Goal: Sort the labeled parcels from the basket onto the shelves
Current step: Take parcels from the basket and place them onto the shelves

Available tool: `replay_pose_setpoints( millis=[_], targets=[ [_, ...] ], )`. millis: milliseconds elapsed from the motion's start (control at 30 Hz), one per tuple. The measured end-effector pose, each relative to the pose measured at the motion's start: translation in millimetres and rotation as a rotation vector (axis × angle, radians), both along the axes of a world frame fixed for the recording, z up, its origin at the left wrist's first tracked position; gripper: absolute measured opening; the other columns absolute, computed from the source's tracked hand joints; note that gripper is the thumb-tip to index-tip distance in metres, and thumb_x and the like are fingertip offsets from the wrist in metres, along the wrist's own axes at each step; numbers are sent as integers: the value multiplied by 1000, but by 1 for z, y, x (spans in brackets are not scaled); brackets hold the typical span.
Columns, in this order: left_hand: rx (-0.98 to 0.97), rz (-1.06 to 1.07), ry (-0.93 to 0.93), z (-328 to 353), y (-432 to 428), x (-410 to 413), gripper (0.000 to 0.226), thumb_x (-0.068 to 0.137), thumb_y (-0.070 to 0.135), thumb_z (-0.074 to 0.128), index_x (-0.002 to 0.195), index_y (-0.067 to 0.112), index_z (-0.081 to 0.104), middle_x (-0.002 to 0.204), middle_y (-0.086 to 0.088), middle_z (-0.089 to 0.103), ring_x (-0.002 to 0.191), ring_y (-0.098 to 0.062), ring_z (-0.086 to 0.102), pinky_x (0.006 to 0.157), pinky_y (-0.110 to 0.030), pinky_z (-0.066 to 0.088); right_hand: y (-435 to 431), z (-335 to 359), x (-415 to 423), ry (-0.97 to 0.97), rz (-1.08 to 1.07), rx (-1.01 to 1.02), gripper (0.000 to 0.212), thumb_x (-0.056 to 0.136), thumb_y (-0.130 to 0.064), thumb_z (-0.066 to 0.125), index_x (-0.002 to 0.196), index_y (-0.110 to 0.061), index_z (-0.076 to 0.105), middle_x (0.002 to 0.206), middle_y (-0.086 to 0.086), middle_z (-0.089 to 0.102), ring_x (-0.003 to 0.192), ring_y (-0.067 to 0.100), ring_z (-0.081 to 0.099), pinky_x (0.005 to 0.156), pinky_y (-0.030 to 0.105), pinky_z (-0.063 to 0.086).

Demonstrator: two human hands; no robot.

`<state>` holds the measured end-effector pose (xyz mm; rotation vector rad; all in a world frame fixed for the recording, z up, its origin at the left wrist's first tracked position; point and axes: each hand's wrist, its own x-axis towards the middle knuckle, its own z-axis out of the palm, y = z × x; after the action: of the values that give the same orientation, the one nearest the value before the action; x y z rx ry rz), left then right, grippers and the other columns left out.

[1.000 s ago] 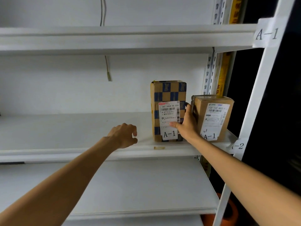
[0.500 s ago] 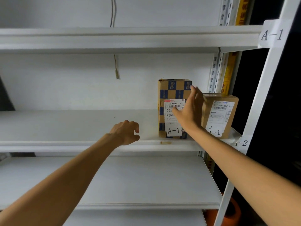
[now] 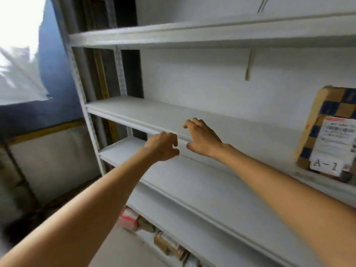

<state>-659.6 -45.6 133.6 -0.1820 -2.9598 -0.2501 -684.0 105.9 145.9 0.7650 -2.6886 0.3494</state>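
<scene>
**Box shelved, hands free**

Half a second ago our right hand (image 3: 203, 138) lay on the box (image 3: 327, 130) marked A-1. Now it has let go and hangs well left of the box, fingers loosely bent, holding nothing. Our left hand (image 3: 163, 146), farther left of the box, is loosely curled and empty too. The box stands on the shelf (image 3: 134, 112). We judge this parcel placed. The basket is out of view, so the next fetch awaits.
</scene>
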Motion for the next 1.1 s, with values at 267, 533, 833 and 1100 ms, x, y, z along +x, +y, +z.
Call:
replay_pose_setpoints(
  millis=[267,533,833,1100],
  targets=[
    [77,653,-92,-32,-193,142,24,83,34,59,105,24,65,108,-5,63,96,-28,62,79,-33,49,-201,-28,48,-188,576,126,51,80,-24,72,126,-12,52,125,7,54,114,23,52,91,33,47],
    [263,1142,-84,-63,-261,350,27,77,34,66,97,16,67,102,-9,70,97,-28,64,84,-39,53,-353,-66,203,-209,1172,296,51,77,-27,73,121,-9,56,116,9,58,106,25,55,88,35,48],
    [360,1751,-183,-118,-167,602,28,87,32,64,103,9,63,101,-11,64,93,-29,60,71,-35,48,-382,-122,451,-226,1847,541,42,83,-25,70,115,-3,53,111,12,58,100,29,55,77,36,45],
    [497,2154,-215,-165,-54,739,26,86,29,64,104,10,63,102,-8,64,93,-27,59,77,-36,49,-331,-163,623,-225,2165,750,47,89,-26,67,125,-3,48,118,15,55,104,32,55,85,43,47]
  ],
)
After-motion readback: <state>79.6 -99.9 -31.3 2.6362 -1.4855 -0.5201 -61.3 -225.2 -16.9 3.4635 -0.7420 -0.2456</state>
